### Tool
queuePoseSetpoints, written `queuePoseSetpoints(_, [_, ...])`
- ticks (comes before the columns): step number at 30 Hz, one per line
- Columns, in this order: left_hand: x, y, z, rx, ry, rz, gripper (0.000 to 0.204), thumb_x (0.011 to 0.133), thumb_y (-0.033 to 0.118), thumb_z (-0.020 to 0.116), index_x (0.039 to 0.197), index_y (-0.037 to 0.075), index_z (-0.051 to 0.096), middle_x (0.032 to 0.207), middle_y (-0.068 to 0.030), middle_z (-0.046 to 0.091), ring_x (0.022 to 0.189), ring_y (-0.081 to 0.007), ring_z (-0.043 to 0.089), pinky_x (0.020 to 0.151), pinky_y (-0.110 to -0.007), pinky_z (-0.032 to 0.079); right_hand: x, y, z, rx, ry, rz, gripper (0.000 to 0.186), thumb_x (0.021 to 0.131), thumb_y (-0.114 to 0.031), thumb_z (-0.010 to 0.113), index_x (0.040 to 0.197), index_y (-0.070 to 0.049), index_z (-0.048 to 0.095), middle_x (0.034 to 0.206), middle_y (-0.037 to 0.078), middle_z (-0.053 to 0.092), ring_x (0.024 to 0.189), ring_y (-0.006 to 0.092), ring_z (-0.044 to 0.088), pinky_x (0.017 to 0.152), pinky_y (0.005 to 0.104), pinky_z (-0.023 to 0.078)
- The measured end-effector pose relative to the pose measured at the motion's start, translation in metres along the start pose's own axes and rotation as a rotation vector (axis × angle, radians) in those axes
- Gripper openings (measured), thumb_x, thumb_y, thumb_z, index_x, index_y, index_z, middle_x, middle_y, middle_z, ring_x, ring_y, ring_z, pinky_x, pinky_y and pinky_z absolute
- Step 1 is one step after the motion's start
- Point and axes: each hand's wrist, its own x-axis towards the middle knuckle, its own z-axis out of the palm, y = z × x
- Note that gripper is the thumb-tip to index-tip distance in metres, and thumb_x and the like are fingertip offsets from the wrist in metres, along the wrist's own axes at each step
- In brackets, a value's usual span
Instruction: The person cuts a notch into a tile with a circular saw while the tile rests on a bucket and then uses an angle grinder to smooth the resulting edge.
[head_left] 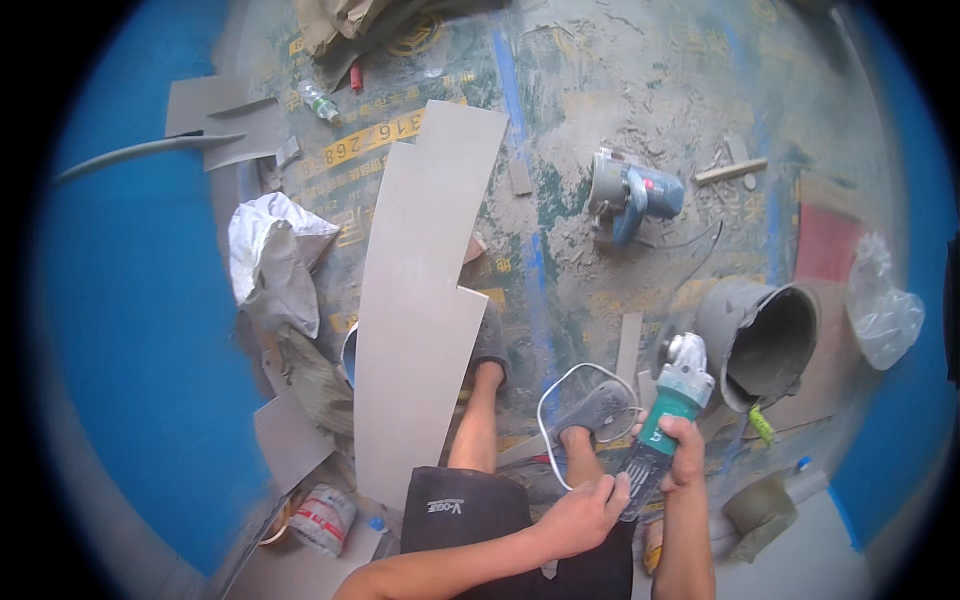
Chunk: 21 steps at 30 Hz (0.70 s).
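Note:
My right hand [685, 452] is wrapped round the green body of an angle grinder [672, 408], its metal head pointing away from me. My left hand [583, 518] is closed at the grinder's dark rear end, fingertips against the casing. A white cord [541, 415] loops beside my left hand and over my shoe. Left of the hands, a long pale tile [420, 260] with a stepped notch in its right edge stretches away from my legs, covering part of a round container.
A blue circular saw [635, 195] lies on the dusty, covered floor ahead. To the right are a mortar-caked bucket [765, 340] and a clear plastic bag [885, 305]. A white sack [275, 250], tile offcuts [225, 115] and a small bottle [320, 102] lie to the left.

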Motion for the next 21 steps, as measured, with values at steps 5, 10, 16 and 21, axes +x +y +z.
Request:
queuePoseSetpoints(5, [0.012,0.015,0.064,-0.311,0.020,-0.177,0.077,0.081,0.003,0.071,0.147,-0.004,0.030,0.117,-0.0286,0.054,0.101,-0.0417,0.064,0.083,-0.042,0.053,-0.004,0.003,-0.070,0.009,0.012,-0.035,0.046,0.075,-0.027,0.070,0.107,0.005,0.062,0.090,0.015,0.069,0.076,0.0258,0.069,0.074,0.0389,0.059])
queuePoseSetpoints(10, [0.047,0.014,0.095,-0.922,-0.233,-0.403,0.079,0.084,0.010,0.078,0.147,0.001,0.032,0.125,-0.0194,0.059,0.112,-0.0281,0.064,0.096,-0.036,0.049,0.008,0.006,-0.123,0.266,-0.245,0.101,0.051,0.073,-0.025,0.070,0.114,0.004,0.061,0.095,0.016,0.068,0.081,0.0273,0.070,0.078,0.0398,0.060])
queuePoseSetpoints(16, [0.076,0.018,0.133,-0.934,0.052,-0.439,0.071,0.079,0.021,0.083,0.134,-0.003,0.046,0.130,-0.0138,0.041,0.123,-0.0253,0.047,0.102,-0.039,0.043,0.029,0.008,-0.129,-0.122,-0.145,0.072,0.071,0.071,-0.033,0.084,0.124,0.003,0.054,0.110,0.018,0.067,0.096,0.0275,0.069,0.082,0.0415,0.058])
queuePoseSetpoints(21, [0.099,-0.023,0.183,0.108,0.131,-0.405,0.065,0.077,0.021,0.079,0.129,-0.007,0.051,0.124,-0.0326,0.042,0.119,-0.0478,0.043,0.102,-0.048,0.042,0.112,0.077,-0.166,-0.865,0.258,-0.091,0.077,0.065,-0.032,0.085,0.127,0.002,0.052,0.114,0.023,0.068,0.106,0.0373,0.067,0.091,0.0457,0.053])
